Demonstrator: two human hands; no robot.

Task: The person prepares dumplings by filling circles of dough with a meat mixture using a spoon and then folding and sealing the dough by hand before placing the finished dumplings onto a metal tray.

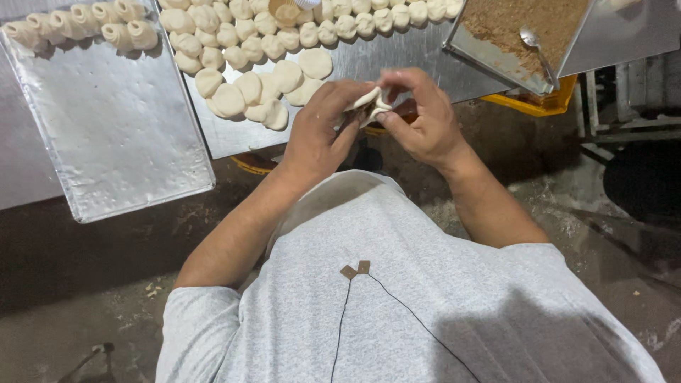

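Both of my hands pinch one small piece of white dough (370, 105) just off the near edge of a steel table (411, 53). My left hand (320, 131) grips its left side with thumb and fingers. My right hand (418, 113) folds the right side between fingertips. The dough is half hidden by my fingers. Flat dough rounds (262, 89) lie on the table just beyond my hands, with rows of small dough balls (234, 32) further back.
A floured metal tray (106, 135) at the left carries several shaped dough pieces (85, 21) along its far edge. A metal pan of brown crumbly filling (511, 25) with a spoon (535, 46) sits at the upper right. A yellow crate (539, 103) stands under it.
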